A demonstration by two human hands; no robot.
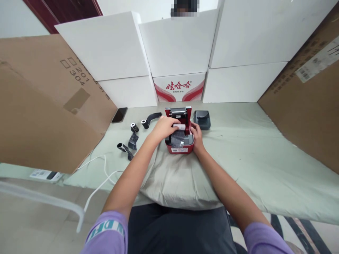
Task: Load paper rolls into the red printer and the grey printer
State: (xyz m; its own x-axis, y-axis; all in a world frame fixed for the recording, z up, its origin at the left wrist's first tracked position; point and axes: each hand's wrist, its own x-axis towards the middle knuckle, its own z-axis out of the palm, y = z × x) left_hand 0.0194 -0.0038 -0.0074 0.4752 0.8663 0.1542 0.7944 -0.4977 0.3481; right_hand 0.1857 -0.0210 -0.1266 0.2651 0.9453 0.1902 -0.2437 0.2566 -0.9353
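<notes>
A small red and grey printer (188, 144), its top open with a roller upright at the back, sits in front of me. My left hand (164, 127) reaches over it from the left, fingers closed on a small white roll (180, 126) inside the opening. A dark, shiny strip of ribbon film (177, 139) hangs from near that roll over the printer's front. Against the right side, my right hand (197, 135) grips the printer, with some fingertips hidden. Just behind that hand lies a dark translucent cover (202, 120).
Left of the printer lie several ribbon rolls with trailing film (134, 127). A phone (119, 115) and a white cable (105, 165) are farther left. White boxes (180, 46) wall the back; cardboard (39, 106) flanks both sides. A person's head shows behind the boxes.
</notes>
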